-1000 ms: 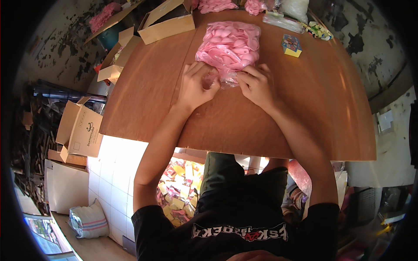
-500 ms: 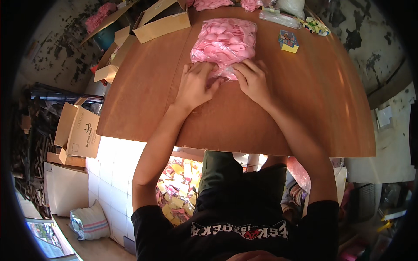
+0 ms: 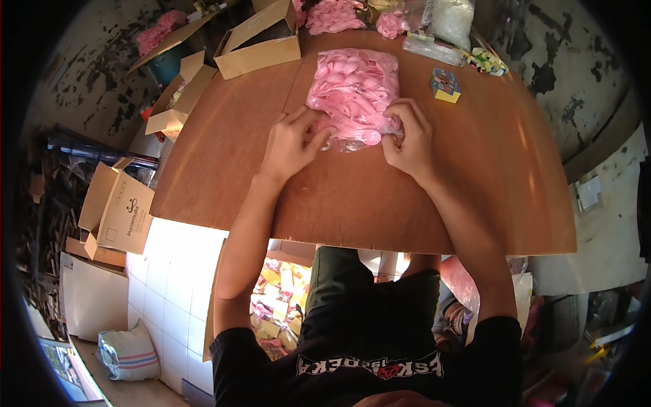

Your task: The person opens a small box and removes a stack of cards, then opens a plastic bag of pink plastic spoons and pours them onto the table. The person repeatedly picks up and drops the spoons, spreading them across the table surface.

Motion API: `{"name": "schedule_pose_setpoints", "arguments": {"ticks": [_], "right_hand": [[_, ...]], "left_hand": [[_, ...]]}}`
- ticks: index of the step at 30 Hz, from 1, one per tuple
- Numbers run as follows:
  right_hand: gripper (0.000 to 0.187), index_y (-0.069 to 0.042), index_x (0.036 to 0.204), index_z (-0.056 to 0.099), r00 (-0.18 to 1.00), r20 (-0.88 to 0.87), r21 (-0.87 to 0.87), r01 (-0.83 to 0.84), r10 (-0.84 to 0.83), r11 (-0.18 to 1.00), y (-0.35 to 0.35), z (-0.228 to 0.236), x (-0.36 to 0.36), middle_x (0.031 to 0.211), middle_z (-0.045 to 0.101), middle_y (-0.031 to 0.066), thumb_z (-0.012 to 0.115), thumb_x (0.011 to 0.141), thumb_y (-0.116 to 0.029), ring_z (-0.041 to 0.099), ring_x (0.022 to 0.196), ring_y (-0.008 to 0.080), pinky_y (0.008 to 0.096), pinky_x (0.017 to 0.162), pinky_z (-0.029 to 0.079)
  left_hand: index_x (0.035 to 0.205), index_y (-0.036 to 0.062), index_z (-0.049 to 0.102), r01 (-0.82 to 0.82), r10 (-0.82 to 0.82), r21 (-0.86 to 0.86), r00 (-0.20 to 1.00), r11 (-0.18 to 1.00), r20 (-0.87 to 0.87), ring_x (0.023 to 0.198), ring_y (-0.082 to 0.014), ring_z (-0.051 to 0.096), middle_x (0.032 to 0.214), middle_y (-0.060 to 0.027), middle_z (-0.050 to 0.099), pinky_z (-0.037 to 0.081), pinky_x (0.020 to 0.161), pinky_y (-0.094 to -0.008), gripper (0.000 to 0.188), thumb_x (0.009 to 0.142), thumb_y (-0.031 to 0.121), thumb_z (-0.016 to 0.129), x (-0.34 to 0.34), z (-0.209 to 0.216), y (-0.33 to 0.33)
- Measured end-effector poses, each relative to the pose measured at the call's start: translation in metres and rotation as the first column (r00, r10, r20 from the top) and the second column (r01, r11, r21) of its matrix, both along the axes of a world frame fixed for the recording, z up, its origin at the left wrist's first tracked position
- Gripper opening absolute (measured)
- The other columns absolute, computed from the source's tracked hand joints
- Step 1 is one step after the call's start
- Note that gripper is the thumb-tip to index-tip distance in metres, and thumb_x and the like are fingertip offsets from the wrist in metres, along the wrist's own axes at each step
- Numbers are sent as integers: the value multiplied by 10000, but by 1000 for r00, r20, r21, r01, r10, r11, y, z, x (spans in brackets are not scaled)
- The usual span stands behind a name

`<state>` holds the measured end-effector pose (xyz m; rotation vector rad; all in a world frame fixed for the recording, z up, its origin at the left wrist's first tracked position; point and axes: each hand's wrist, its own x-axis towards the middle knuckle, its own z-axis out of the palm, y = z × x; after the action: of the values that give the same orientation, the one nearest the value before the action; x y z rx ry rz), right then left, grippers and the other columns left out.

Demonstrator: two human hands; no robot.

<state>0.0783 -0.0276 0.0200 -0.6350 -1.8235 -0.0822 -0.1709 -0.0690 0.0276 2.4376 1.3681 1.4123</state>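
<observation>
- A brown wooden tabletop (image 3: 352, 197) fills the middle, a thin seam running along its left part; its near edge sits just in front of the person's body.
- A clear bag of pink spoons (image 3: 356, 85) lies flat near the tabletop's centre; its near end points toward the person.
- The left hand (image 3: 293, 141) and right hand (image 3: 411, 139) are apart from each other, touching the bag's two near corners with fingers bent; whether they pinch the film tightly, I cannot tell.
- A small blue-and-yellow box (image 3: 445, 87) stands to the bag's right; an open cardboard box (image 3: 261, 57) sits at the far left; pink bundles (image 3: 336, 17) and a white bag (image 3: 452, 22) line the far edge.
- White tiles (image 3: 178, 271) cover the floor at left, a striped sack (image 3: 130, 353) on it; a flapped carton (image 3: 127, 216) stands beyond; colourful packets (image 3: 279, 288) are heaped below the tabletop.
- Dark patches blotch the pale right wall (image 3: 590, 95).
</observation>
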Motion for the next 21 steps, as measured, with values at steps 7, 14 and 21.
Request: {"name": "schedule_pose_setpoints", "arguments": {"ticks": [7,14,21], "right_hand": [[257,-93,993,690,800,521,117,279,-298,953,-31,5,-17,994,621,57,767,772,-200,587,926,245,408,799,431],[227,-44,930,693,962,257,-423,22,97,906,-13,9,5,818,627,89,812,741,-83,646,776,250,333,649,493],[193,-27,817,662,943,-29,-737,-245,332,630,-6,16,9,782,638,-8,829,809,-125,575,634,66,251,566,455]], "left_hand": [[1042,44,669,-73,37,-172,978,982,-204,847,-392,656,991,-146,659,542,741,-426,306,764,104,781,20,-1,-13],[958,-6,646,121,-123,-209,992,970,0,764,-284,639,890,-152,638,505,689,-384,255,744,26,781,-3,-6,-20],[896,-6,642,92,-70,-279,994,956,88,703,-218,584,835,-104,620,479,638,-351,231,777,88,815,5,-6,-16]]}}
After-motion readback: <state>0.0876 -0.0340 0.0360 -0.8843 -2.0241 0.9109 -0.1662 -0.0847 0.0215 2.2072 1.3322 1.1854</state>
